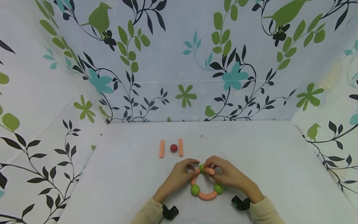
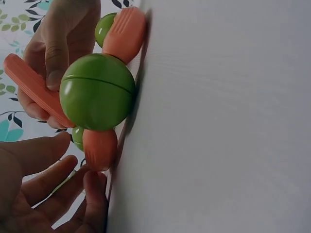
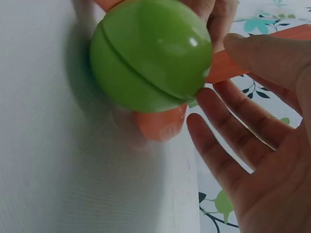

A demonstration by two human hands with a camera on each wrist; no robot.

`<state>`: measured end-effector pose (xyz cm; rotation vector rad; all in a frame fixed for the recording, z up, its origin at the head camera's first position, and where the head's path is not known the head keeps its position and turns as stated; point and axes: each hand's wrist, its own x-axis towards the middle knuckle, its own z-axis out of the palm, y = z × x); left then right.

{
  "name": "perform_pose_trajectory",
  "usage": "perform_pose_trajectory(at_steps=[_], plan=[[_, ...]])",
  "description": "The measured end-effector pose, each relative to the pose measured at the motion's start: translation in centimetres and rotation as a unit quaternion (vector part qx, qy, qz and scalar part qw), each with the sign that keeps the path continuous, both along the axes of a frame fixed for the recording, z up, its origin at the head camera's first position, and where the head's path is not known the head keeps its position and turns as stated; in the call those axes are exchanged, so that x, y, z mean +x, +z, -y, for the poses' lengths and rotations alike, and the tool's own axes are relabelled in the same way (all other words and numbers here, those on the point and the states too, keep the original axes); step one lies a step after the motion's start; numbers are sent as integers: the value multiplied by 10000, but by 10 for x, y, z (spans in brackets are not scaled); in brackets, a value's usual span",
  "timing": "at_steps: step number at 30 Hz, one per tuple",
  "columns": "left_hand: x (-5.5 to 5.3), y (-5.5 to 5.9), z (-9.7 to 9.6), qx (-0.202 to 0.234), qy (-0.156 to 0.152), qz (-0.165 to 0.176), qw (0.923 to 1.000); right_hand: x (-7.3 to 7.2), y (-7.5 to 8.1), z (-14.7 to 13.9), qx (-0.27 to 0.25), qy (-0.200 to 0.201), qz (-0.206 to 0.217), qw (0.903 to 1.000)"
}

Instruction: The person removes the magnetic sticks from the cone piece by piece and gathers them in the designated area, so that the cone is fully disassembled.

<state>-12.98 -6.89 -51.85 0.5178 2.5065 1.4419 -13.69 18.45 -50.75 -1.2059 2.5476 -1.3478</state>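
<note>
On the white table lies a ring of green balls and curved orange sticks. It includes a left ball (image 1: 195,190), a right ball (image 1: 218,188), a far ball (image 1: 202,168) and a near curved stick (image 1: 208,196). My left hand (image 1: 181,175) holds the ring's left curved stick (image 1: 193,180), thumb over it and fingers beside the far ball. My right hand (image 1: 230,175) pinches a straight, ridged orange stick (image 2: 34,90) between thumb and fingers, raised above the ring beside the far ball. From the right ball, another orange stick (image 3: 161,125) extends, mostly hidden in the head view.
Farther back on the table, a red ball (image 1: 173,148) sits between a left orange stick (image 1: 162,148) and a right orange stick (image 1: 181,147). Black devices (image 1: 170,212) are on both wrists. Leaf-and-bird patterned cloth (image 1: 173,62) encloses the back and sides.
</note>
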Motion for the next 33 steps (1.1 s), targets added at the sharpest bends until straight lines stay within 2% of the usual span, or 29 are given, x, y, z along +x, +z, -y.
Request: perform_pose_trajectory(at_steps=[3,6,12,21,27,33], plan=[[-6,-3,-5,98,-191,82,9997,1,1,-1,50,-119,-46,9999],[-11,-5,-8,-21,-281,-35,9996,1,2,-1,58,-128,-127,9998],[-18,-10,-8,-218,-232,-463,9984,0,4,0,29,-141,-326,9994],[-28,-16,-6,-98,-167,-677,9975,-2,6,-1,12,-158,-586,9982],[-25,-18,-9,-48,-133,-639,9979,2,2,-3,200,-253,-712,9969],[-18,-28,-8,92,-129,-642,9978,8,-1,-1,296,-43,-842,9960]])
